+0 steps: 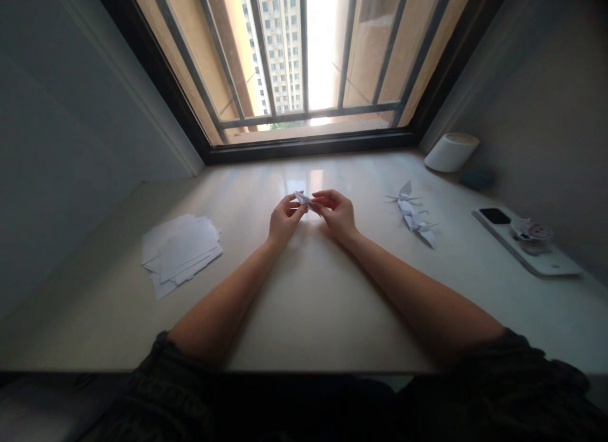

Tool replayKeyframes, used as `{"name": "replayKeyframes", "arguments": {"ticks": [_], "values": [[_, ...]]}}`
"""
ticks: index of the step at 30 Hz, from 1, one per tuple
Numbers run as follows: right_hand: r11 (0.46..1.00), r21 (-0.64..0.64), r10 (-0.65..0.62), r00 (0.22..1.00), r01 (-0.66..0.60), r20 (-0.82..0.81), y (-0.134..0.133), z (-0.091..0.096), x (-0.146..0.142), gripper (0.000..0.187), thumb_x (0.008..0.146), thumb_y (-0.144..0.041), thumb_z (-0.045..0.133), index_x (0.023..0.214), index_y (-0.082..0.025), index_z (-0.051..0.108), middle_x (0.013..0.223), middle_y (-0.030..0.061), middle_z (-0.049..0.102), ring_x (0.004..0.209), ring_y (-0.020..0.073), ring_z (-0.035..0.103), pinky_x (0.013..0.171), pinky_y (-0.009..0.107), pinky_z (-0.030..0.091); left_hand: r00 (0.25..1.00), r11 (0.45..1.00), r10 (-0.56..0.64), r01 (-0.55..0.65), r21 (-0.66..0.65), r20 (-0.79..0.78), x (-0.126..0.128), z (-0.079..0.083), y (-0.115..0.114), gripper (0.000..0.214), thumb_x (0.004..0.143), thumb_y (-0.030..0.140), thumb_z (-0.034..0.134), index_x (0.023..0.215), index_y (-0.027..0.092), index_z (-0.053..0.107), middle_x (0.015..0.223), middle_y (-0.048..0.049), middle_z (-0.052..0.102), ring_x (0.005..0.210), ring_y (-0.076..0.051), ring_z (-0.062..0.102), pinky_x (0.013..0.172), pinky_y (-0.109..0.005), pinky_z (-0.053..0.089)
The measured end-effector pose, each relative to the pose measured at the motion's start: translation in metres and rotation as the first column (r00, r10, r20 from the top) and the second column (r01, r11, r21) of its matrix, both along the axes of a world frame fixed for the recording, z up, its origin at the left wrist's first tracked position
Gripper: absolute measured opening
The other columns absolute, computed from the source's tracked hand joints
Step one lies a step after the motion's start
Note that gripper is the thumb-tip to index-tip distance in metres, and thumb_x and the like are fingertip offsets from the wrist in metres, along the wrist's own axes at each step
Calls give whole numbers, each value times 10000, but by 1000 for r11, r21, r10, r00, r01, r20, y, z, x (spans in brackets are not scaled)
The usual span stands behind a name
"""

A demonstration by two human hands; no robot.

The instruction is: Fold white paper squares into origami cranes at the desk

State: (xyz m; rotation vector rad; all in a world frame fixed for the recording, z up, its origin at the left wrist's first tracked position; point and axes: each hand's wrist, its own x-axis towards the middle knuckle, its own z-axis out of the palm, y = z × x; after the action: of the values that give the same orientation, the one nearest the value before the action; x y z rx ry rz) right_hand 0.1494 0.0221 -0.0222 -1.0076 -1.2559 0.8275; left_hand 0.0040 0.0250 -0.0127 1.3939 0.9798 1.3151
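A small folded piece of white paper (303,199) is held between both hands above the middle of the pale tabletop. My left hand (285,216) pinches its left side with thumb and fingers. On its right side, my right hand (336,212) grips it between thumb and fingertips. The fingers hide part of the paper, so its exact folded shape is hard to make out. To the right of my right hand, several finished white paper cranes (412,217) lie close together in a row.
A loose stack of white paper sheets (185,249) lies at the left. At the right rest a phone (546,255) with a round grip on its back, a white cylindrical object (451,152) and a dark rounded item (477,178). A barred window (308,138) stands behind the tabletop (304,315).
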Motion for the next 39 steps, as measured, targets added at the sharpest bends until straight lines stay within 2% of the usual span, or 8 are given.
{"name": "replayKeyframes", "arguments": {"ticks": [5, 11, 20, 23, 26, 31, 35, 39], "values": [[999, -12, 40, 999, -40, -37, 4, -4, 0, 283, 664, -399, 764, 839, -217, 636, 785, 22, 725, 773, 198, 703, 760, 362, 567, 999, 998, 36, -35, 43, -35, -1, 2, 1, 283, 733, 413, 709, 919, 203, 678, 904, -35, 694, 811, -161, 656, 730, -263, 502], [989, -47, 142, 990, -142, -14, -1, 1, -2, 382, 666, -455, 755, 946, -218, 651, 824, 28, 734, 786, 188, 703, 789, 366, 562, 996, 995, 91, -90, 32, -10, -1, 4, 0, 235, 720, 407, 717, 778, 195, 632, 764, 4, 627, 733, -129, 601, 680, -246, 490], [982, -83, 140, 947, -171, -291, 0, 3, -4, 422, 524, -457, 845, 786, -204, 633, 715, 0, 706, 680, 159, 668, 711, 327, 560, 1000, 1000, -13, 12, -8, -5, -1, 5, -2, 325, 741, 457, 701, 895, 179, 633, 821, -30, 666, 784, -156, 640, 705, -265, 507], [985, -90, 108, 938, -145, -329, 3, 3, -2, 411, 489, -430, 869, 712, -203, 608, 673, -17, 679, 642, 141, 639, 672, 301, 541, 996, 995, -89, 90, -33, 32, 0, 3, -1, 480, 668, 400, 785, 1048, 181, 589, 888, -49, 695, 821, -175, 667, 749, -283, 509], [988, -89, 88, 936, -126, -340, 3, 3, -2, 404, 482, -421, 874, 691, -203, 606, 654, -25, 660, 628, 133, 620, 661, 292, 530, 992, 992, -116, 119, -40, 51, 1, 1, 0, 568, 618, 358, 829, 1085, 182, 558, 922, -63, 702, 837, -190, 680, 783, -310, 518], [985, -95, 106, 940, -143, -324, 1, 4, -3, 398, 530, -445, 849, 781, -214, 644, 693, -9, 683, 669, 155, 646, 727, 338, 547, 999, 1000, -15, 16, -15, 51, -1, -1, 1, 525, 624, 363, 828, 1036, 183, 557, 854, -45, 680, 778, -178, 681, 711, -291, 530], [977, -88, 154, 931, -193, -331, 2, 4, -4, 385, 506, -410, 867, 731, -212, 625, 684, -15, 676, 677, 151, 648, 757, 344, 547, 998, 998, 50, -51, 36, 43, -2, -1, 0, 433, 645, 385, 809, 947, 174, 581, 847, -33, 660, 751, -162, 678, 661, -261, 524], [979, -89, 142, 931, -181, -336, 3, 4, -4, 381, 495, -402, 869, 703, -210, 613, 687, -18, 664, 675, 144, 635, 750, 334, 543, 997, 995, 73, -72, 72, -21, -1, 0, -4, 371, 659, 414, 790, 847, 168, 585, 846, -31, 653, 777, -167, 682, 647, -245, 519]]}}
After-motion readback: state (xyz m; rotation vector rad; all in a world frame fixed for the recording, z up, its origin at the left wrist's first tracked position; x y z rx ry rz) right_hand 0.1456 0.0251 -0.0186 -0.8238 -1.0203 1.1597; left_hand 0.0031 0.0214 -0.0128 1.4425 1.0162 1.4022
